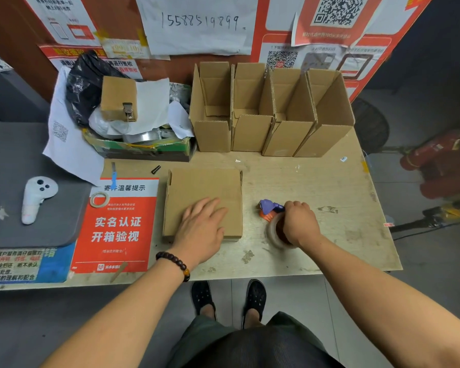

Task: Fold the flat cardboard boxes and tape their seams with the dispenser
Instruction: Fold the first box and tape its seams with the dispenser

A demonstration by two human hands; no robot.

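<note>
A stack of flat cardboard boxes (207, 187) lies in the middle of the wooden table (329, 187). My left hand (201, 229) rests flat on its near right part, fingers spread. Just right of the stack stands the tape dispenser (272, 221), purple and orange with a clear tape roll. My right hand (299, 223) is closed over the roll from the right. Behind, several folded boxes (271, 134) stand upright in a row, their tops open.
A green-edged box full of clutter (138, 147) sits at the back left, with a small brown box (118, 98) on top. A red notice (117, 227) carries a small tape roll (99, 200). A white controller (36, 197) lies on the grey mat. The table's near edge is close to my feet.
</note>
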